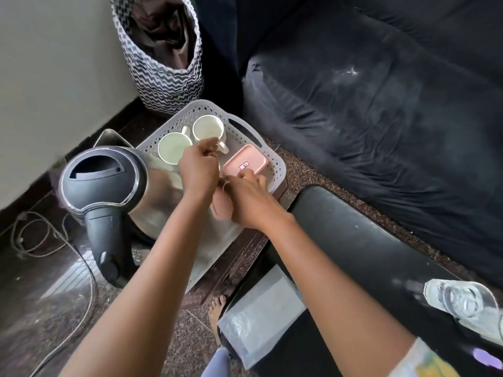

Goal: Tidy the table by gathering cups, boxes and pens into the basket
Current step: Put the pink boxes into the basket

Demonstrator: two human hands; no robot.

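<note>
Small dark brown table [245,254] is standing on a speckled floor [40,336]. Directly on the tabletop: a pale grey perforated basket [187,110] is sitting at the far end, and a steel kettle [109,186] with a black lid and handle is standing just beside it at the left, touching or nearly so. A pale sheet or mat [217,240] is lying under the forearms; its nature is unclear. A grey cord [35,235] is trailing across the floor at left.

The only marking is a small white sticker with a red border and blue print on the lid of the pink box [246,162] in the basket [275,161]; its characters are too small to read.
</note>
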